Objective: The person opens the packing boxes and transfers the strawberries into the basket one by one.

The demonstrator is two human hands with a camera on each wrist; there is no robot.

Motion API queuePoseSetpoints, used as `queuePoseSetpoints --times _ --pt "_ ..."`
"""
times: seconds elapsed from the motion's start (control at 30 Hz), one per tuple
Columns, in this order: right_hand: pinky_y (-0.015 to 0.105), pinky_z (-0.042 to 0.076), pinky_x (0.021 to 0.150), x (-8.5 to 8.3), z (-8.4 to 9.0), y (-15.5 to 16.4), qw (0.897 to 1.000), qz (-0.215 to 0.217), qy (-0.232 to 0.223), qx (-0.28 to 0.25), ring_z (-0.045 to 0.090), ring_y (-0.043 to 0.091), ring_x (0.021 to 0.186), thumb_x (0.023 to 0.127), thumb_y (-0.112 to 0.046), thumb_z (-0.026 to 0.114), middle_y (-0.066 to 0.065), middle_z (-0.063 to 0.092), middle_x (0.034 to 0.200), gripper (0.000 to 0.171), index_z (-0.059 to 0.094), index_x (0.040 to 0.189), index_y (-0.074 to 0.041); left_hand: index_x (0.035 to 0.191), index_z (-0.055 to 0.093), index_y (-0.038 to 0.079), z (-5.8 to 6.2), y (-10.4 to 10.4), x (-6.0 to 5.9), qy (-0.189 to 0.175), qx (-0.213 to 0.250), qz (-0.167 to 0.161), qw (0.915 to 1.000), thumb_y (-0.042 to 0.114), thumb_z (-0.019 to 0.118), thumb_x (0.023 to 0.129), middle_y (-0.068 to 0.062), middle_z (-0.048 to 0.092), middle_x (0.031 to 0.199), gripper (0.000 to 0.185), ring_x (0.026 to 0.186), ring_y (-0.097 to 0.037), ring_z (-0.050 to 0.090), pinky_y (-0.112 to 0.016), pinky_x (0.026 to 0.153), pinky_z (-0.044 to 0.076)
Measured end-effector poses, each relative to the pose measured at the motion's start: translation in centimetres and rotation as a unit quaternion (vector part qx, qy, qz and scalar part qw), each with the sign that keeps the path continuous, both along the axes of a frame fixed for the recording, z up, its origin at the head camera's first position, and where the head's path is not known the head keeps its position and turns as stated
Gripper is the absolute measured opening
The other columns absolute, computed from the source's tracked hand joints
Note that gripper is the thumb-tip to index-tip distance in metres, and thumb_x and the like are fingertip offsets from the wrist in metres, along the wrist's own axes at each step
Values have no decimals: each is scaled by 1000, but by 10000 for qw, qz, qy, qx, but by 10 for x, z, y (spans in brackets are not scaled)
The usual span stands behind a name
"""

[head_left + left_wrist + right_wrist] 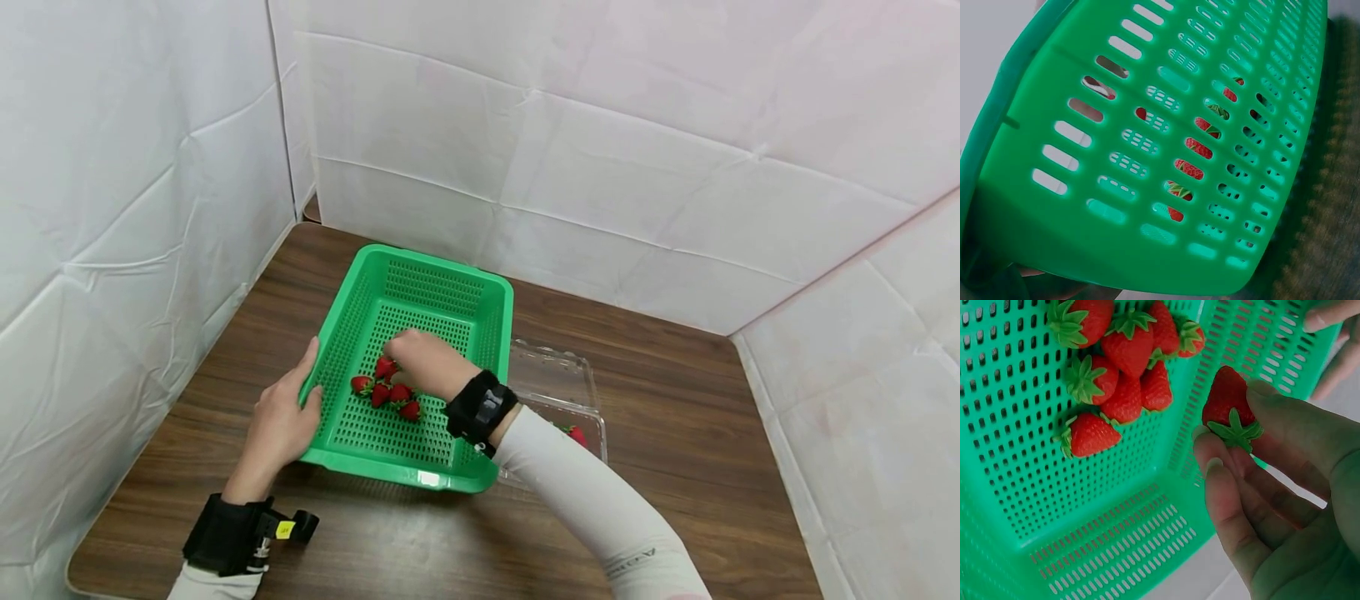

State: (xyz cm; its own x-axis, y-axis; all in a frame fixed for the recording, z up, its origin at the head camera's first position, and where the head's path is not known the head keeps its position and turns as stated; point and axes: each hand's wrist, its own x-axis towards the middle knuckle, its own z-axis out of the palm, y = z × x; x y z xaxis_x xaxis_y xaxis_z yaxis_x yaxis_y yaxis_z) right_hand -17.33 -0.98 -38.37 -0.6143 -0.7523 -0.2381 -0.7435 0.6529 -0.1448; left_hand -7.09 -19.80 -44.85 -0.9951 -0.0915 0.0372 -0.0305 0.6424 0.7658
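Note:
A green perforated plastic basket stands on the table, tilted in the left wrist view, where its slotted side fills most of the frame. My left hand grips its left rim, thumb on the inner side. Inside, my right hand reaches over the basket floor. In the right wrist view that hand pinches a strawberry between thumb and fingers, leafy cap toward the palm. Beside it, several red strawberries with green caps lie grouped on the basket floor. Slots in the left wrist view show strawberries through them.
Right of the basket an opened clear plastic clamshell lies on the wooden table, partly hidden by my right forearm. A strawberry shows in it. White sheeted walls stand behind and at both sides.

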Motion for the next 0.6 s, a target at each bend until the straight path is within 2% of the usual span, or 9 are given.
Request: queuePoseSetpoints --times 0.13,0.3,0.47,0.6 --pt "22 47 69 -3 -7 -7 9998 49 20 168 62 13 86 88 -13 71 3 67 97 18 70 105 -8 156 13 21 0 0 0 -11 6 -17 10000 6 46 99 -30 40 147 67 120 -50 50 -59 84 46" --pt "22 49 71 -6 -16 -14 9996 56 91 268 63 14 89 87 -10 72 3 67 98 16 70 103 -7 156 14 20 -1 -1 0 29 16 -17 10000 6 46 99 -29 40 147 67 121 -50 50 -59 86 46" --pt "22 43 64 -9 -25 -17 9991 -147 129 387 59 13 77 89 -7 69 5 65 95 4 66 89 -9 156 13 21 -1 -1 0 25 8 -31 10000 6 46 99 -29 40 147 67 121 -50 50 -60 86 45" --pt "23 36 62 -10 -28 -19 9981 -334 83 508 50 12 69 92 -3 62 7 65 99 11 60 84 -10 156 13 21 0 0 1 -15 26 -33 10000 6 46 99 -29 40 147 68 121 -50 50 -59 85 45"
